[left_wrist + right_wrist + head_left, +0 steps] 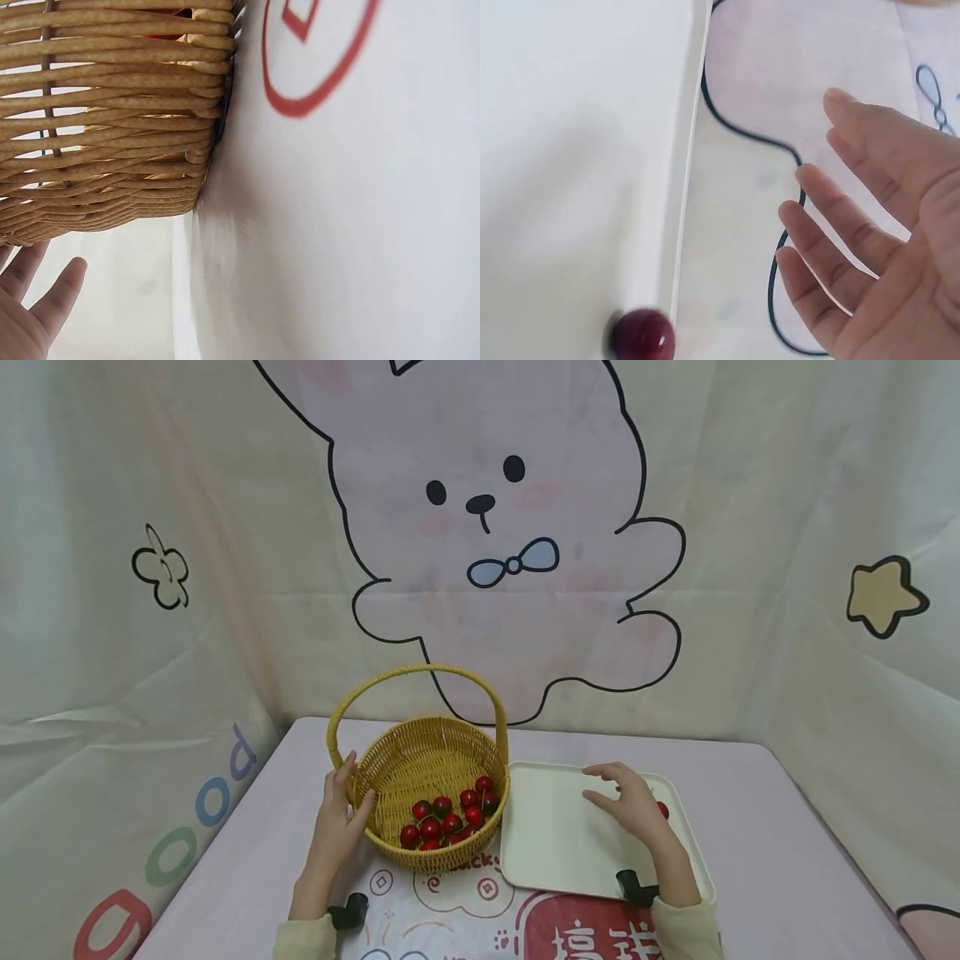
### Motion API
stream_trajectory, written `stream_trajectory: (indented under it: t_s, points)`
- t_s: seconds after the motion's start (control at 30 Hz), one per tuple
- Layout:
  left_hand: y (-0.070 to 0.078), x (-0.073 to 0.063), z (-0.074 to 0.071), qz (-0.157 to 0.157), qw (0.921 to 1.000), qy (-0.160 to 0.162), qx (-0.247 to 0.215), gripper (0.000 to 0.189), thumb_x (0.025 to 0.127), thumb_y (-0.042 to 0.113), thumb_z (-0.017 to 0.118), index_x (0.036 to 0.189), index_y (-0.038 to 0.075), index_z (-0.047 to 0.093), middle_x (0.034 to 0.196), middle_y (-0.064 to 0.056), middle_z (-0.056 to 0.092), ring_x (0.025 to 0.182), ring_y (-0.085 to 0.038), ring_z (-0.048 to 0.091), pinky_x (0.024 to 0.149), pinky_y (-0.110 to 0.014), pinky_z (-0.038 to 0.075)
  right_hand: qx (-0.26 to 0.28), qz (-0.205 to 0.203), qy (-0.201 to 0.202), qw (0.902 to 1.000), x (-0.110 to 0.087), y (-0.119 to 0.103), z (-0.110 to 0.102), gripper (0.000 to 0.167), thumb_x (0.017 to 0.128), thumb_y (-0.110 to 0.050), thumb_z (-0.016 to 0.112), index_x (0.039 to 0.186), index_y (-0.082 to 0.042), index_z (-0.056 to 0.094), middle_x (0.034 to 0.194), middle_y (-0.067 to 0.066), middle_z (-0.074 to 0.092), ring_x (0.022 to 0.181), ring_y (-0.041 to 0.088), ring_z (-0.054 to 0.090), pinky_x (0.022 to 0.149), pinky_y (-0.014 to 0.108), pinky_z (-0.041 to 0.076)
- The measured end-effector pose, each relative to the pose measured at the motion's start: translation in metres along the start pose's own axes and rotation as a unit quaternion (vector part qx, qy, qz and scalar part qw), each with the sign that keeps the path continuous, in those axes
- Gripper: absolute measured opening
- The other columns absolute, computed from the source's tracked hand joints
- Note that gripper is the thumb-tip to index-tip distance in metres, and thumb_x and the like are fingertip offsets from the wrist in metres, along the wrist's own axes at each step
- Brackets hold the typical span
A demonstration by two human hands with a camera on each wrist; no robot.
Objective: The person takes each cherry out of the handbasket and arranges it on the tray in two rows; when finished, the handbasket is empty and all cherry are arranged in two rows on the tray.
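A round yellow wicker basket with a tall arched handle stands on the table, several dark red cherries lying in its near right part. My left hand is at its left rim, thumb over the rim, visible fingers straight along the outside. In the left wrist view, the basket's woven wall hides part of that hand. Above the pale rectangular tray is my right hand, holding nothing, thumb and fingers apart. A cherry lies by the tray's edge, partly hidden behind the hand in the head view.
The tray stands just right of the basket. A printed white and red sheet covers the table's near middle. Behind the table hangs a cloth backdrop with a cartoon animal, and cloth walls flank both sides.
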State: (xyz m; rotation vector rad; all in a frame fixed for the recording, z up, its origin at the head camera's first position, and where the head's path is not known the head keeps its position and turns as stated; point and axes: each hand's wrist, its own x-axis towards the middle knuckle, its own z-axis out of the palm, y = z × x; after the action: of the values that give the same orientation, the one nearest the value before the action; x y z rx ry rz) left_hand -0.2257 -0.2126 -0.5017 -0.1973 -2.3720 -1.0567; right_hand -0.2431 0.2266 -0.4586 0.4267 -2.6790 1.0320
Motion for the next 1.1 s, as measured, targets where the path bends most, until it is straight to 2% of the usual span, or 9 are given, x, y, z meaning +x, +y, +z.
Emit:
stream_trajectory:
  t_s: [0.27, 0.5, 0.7, 0.87, 1.1]
  points:
    - [0.000, -0.001, 0.000, -0.002, 1.0000, -0.001, 0.002, 0.074, 0.086, 0.013, 0.063, 0.146, 0.028, 0.021, 0.129, -0.015, 0.038, 0.113, -0.039, 0.052, 0.086, -0.059, 0.044, 0.034, -0.041, 0.005, 0.9986, 0.006, -0.035, 0.021, 0.030, 0.080, -0.014, 0.071, 0.109, -0.010, 0.066, 0.105, 0.004, 0.065, 0.095, 0.024, 0.059, 0.077, 0.044, 0.049]
    - [0.000, -0.001, 0.000, -0.006, 1.0000, -0.002, 0.004, 0.075, 0.087, 0.014, 0.062, 0.146, 0.032, 0.020, 0.130, -0.015, 0.038, 0.115, -0.039, 0.051, 0.088, -0.059, 0.043, 0.043, -0.079, 0.000, 0.9960, 0.006, -0.052, 0.034, 0.030, 0.080, -0.015, 0.071, 0.109, -0.013, 0.066, 0.104, 0.000, 0.065, 0.093, 0.017, 0.058, 0.076, 0.042, 0.050]
    - [-0.002, 0.000, 0.001, 0.012, 0.9999, 0.008, 0.002, 0.075, 0.086, 0.012, 0.063, 0.146, 0.029, 0.021, 0.129, -0.016, 0.039, 0.113, -0.038, 0.052, 0.085, -0.059, 0.045, 0.099, -0.113, -0.044, 0.9877, 0.005, -0.073, 0.045, 0.029, 0.083, -0.019, 0.068, 0.111, -0.013, 0.064, 0.106, 0.002, 0.065, 0.096, 0.019, 0.060, 0.077, 0.035, 0.051]
    - [-0.005, 0.001, 0.002, 0.027, 0.9995, 0.013, -0.002, 0.075, 0.086, 0.012, 0.063, 0.146, 0.029, 0.021, 0.130, -0.016, 0.039, 0.115, -0.036, 0.050, 0.085, -0.059, 0.045, 0.124, -0.136, -0.090, 0.9788, 0.006, -0.087, 0.059, 0.028, 0.085, -0.020, 0.065, 0.112, -0.014, 0.064, 0.107, 0.006, 0.064, 0.098, 0.025, 0.058, 0.080, 0.032, 0.049]
    - [-0.007, 0.000, 0.004, 0.031, 0.9994, 0.015, 0.000, 0.075, 0.086, 0.012, 0.063, 0.146, 0.028, 0.021, 0.129, -0.016, 0.040, 0.115, -0.037, 0.051, 0.085, -0.059, 0.045, 0.135, -0.153, -0.120, 0.9717, 0.010, -0.108, 0.077, 0.027, 0.085, -0.021, 0.066, 0.112, -0.018, 0.065, 0.108, 0.002, 0.063, 0.101, 0.021, 0.057, 0.083, 0.042, 0.049]
